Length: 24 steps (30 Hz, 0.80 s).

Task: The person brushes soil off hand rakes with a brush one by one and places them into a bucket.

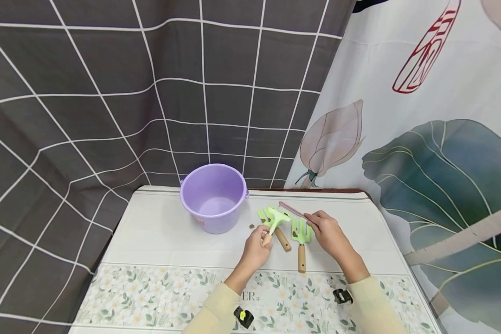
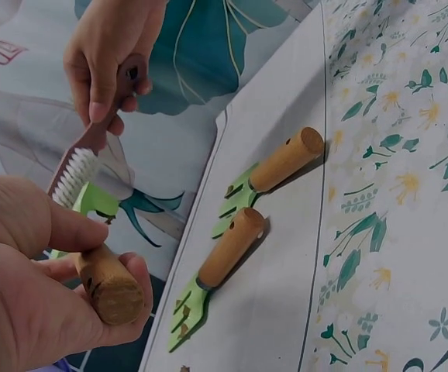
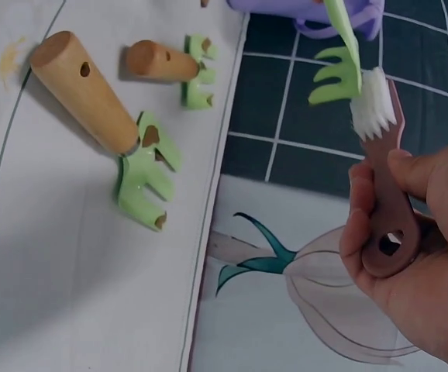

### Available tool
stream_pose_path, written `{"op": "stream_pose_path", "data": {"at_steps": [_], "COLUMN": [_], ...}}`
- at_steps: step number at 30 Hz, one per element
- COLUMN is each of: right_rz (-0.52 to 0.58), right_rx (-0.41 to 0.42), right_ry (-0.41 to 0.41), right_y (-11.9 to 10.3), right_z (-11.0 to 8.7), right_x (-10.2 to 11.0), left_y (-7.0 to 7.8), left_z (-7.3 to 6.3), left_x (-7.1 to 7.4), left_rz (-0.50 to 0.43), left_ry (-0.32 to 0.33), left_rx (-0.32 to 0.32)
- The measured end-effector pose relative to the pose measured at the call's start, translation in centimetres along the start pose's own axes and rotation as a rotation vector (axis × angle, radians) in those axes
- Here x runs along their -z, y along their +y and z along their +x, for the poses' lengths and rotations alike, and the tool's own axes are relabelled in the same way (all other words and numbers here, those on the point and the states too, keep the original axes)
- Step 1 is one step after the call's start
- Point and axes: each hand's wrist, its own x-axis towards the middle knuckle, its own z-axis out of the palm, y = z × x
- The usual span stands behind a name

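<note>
The head view gives us the whole purple bucket [image 1: 217,223], far and left of the left hand [image 1: 255,249], which pinches a green rake [image 1: 279,216]; the right hand [image 1: 330,235] grips a brush [image 1: 294,210] just right of it. Between the hands, two forks [image 1: 302,253] lie on the table [image 1: 359,222]. The left wrist view adds the rake's wooden handle end [image 2: 118,298]; the right wrist view, its prongs [image 3: 331,92] beside the bristles [image 3: 373,107].

Right of the lilac bucket [image 1: 219,225], three garden tools [image 3: 143,169] are coloured light green with tan handles [image 3: 96,101]; a mauve brush [image 3: 384,167] is bristled in white. Behind the bucket, charcoal cloth [image 1: 227,106] is gridded white; in front, the white tabletop [image 1: 150,246] is flower-patterned.
</note>
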Motion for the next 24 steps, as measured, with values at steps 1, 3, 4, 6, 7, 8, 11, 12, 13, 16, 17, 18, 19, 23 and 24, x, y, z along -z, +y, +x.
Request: {"op": "stream_pose_path", "data": {"at_steps": [1,3,4,6,7,8,11,12,13,16,17,18,19,23,24], "right_rz": [0.012,0.028,0.034,0.041,0.043,0.046,0.044,0.04,0.036,0.017,0.012,0.006,0.001,-0.03,-0.037], "right_rx": [-0.006,-0.012,-0.012,0.001,0.008,0.016,0.037,0.042,0.046,0.052,0.054,0.058,0.059,0.064,0.061], "right_ry": [-0.011,-0.025,-0.031,-0.038,-0.039,-0.041,-0.043,-0.041,-0.04,-0.035,-0.033,-0.032,-0.032,-0.032,-0.036], "right_y": [0.1,0.2,0.3,0.3,0.3,0.3,0.2,0.2,0.2,0.3,0.4,0.4,0.5,0.7,0.7], "right_z": [0.0,-0.1,-0.1,-0.3,-0.3,-0.4,-0.6,-0.6,-0.6,-0.6,-0.6,-0.5,-0.5,-0.3,-0.3], "right_x": [0.1,0.3,0.4,0.6,0.7,0.7,0.8,0.9,0.9,1.0,1.1,1.1,1.2,1.4,1.4], "left_y": [0.0,0.0,0.0,0.0,-0.1,-0.1,-0.2,-0.2,-0.2,-0.3,-0.3,-0.3,-0.4,-0.4,-0.5], "left_z": [0.0,0.0,0.0,0.0,0.0,0.0,0.0,0.0,-0.1,-0.1,-0.2,-0.2,-0.2,-0.4,-0.4], "left_x": [0.0,0.0,-0.1,0.0,-0.1,-0.1,-0.1,-0.1,-0.1,-0.1,-0.1,0.0,0.0,0.1,0.1], "left_rz": [0.0,-0.005,-0.008,-0.013,-0.014,-0.016,-0.03,-0.037,-0.043,-0.057,-0.059,-0.062,-0.06,-0.056,-0.054], "left_ry": [0.002,0.004,0.006,0.005,0.002,-0.001,-0.011,-0.014,-0.017,-0.013,-0.008,-0.004,0.0,-0.003,-0.009], "left_rx": [0.001,0.003,0.004,0.006,0.012,0.013,0.02,0.022,0.021,0.007,-0.004,-0.015,-0.027,-0.043,-0.043]}}
